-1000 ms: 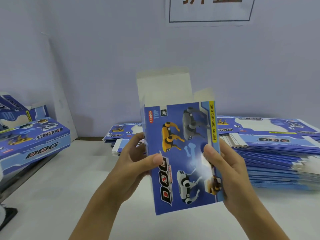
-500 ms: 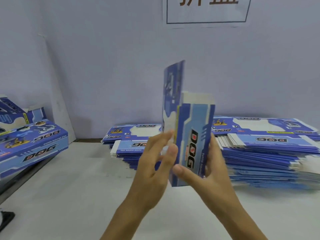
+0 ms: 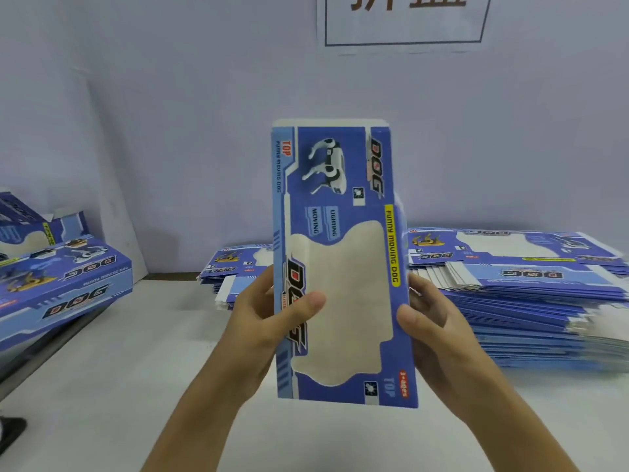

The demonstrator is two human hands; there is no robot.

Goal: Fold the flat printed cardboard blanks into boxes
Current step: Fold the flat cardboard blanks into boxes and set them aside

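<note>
I hold a blue printed cardboard box [image 3: 340, 267] upright in front of me, above the white table [image 3: 136, 386]. Its window face with the pale cut-out is turned to me, and an upper flap with a white robot dog stands straight up. My left hand [image 3: 269, 318] grips the left edge, thumb across the front print. My right hand [image 3: 432, 321] holds the right edge, fingers behind. Behind the box lie stacks of flat blue blanks: a large one [image 3: 517, 294] at the right and a smaller one [image 3: 235, 267] in the middle.
Folded boxes [image 3: 61, 287] are piled at the left edge of the table. A white board [image 3: 112, 185] leans in the left corner. A paper sign [image 3: 405, 18] hangs on the pale wall above. A dark object [image 3: 10, 434] sits at the lower left.
The box has been turned in my hands from the dog-picture face, past its narrow side, to the window face. Both hands shifted their grip to the side edges.
</note>
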